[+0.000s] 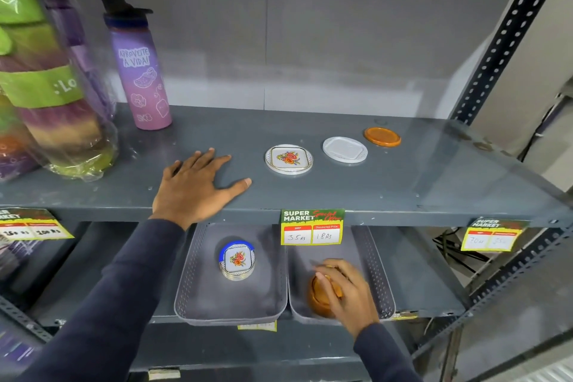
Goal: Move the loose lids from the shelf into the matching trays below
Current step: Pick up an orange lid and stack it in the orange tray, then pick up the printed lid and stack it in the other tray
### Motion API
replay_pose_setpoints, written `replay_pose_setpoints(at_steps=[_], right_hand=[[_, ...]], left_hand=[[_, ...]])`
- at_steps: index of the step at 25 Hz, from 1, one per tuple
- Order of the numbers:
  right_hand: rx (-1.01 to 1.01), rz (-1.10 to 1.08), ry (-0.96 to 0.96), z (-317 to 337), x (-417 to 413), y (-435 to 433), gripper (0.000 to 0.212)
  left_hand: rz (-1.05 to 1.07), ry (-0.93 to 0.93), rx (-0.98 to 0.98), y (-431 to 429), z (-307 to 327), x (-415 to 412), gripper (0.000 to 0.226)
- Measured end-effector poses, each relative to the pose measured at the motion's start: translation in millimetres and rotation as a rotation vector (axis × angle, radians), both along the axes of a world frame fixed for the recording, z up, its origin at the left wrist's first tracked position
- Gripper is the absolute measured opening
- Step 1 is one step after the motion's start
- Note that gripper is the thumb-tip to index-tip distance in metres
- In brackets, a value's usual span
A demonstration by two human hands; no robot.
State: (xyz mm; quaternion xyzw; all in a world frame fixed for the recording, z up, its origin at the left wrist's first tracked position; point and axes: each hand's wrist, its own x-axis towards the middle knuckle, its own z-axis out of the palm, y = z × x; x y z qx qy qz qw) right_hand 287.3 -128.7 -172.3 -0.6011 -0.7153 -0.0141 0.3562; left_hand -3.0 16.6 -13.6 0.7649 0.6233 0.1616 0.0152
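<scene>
Three loose lids lie on the grey upper shelf (310, 192): a white lid with a flower print (289, 159), a plain white lid (345, 149) to its right, and an orange lid (382, 137) farthest right. My left hand (195, 186) rests flat on the shelf, fingers spread, left of the flower lid and holding nothing. On the shelf below stand two grey trays. The left tray (198, 295) holds a small stack of flower-print lids (237, 260), one with a blue rim. In the right tray (379, 282) my right hand (344, 291) closes over an orange lid stack (319, 299).
A purple water bottle (141, 71) stands at the back left of the upper shelf, beside wrapped green and purple bottles (46, 87). Price tags (312, 226) hang from the shelf's front edge. A perforated steel upright (502, 49) bounds the right side.
</scene>
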Motion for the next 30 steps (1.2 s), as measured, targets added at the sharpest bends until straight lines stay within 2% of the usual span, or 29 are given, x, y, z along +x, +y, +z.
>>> replay_pose_setpoints(at_steps=[1,2,4,5,6,8,10,12,14,15,20,22,24,30], right_hand=[[0.261,0.114,0.047,24,-11,-7,0.019],[0.440,0.218,0.071,49,-22,-10,0.018],[0.661,0.350,0.255,106,-49,-2,0.047],[0.679,0.370,0.410,134,-63,8,0.066],[0.653,0.351,0.534,159,-73,21,0.083],[0.491,0.234,0.622,192,-84,52,0.110],[0.224,0.097,0.514,197,-80,84,0.127],[-0.079,-0.028,0.299,187,-75,108,0.135],[-0.283,-0.122,0.164,175,-76,124,0.132],[-0.311,-0.159,0.139,171,-77,130,0.126],[-0.203,-0.145,0.201,174,-75,128,0.101],[-0.065,-0.083,0.233,181,-75,114,0.096],[0.163,-0.014,0.288,197,-78,93,0.092],[0.707,0.181,0.366,270,-98,3,0.092]], left_hand=[[0.001,0.001,-0.001,0,0,0,0.093],[0.001,0.003,0.000,0,-1,0,0.093],[0.000,0.006,-0.003,-1,-1,1,0.093],[0.001,0.007,-0.007,-1,0,1,0.093],[0.002,0.006,-0.011,-2,0,1,0.094],[0.000,-0.005,-0.015,-3,0,0,0.094],[-0.007,-0.016,-0.019,-3,1,-1,0.093],[-0.012,-0.019,-0.017,-2,1,-1,0.092],[-0.011,-0.025,-0.011,-2,1,-2,0.092],[-0.011,-0.027,-0.011,-1,1,-1,0.092],[-0.008,-0.036,-0.013,-3,1,-1,0.090],[-0.005,-0.034,-0.015,-3,1,-1,0.090],[-0.001,-0.035,-0.010,-4,2,0,0.090],[-0.002,-0.045,0.009,-9,5,2,0.095]])
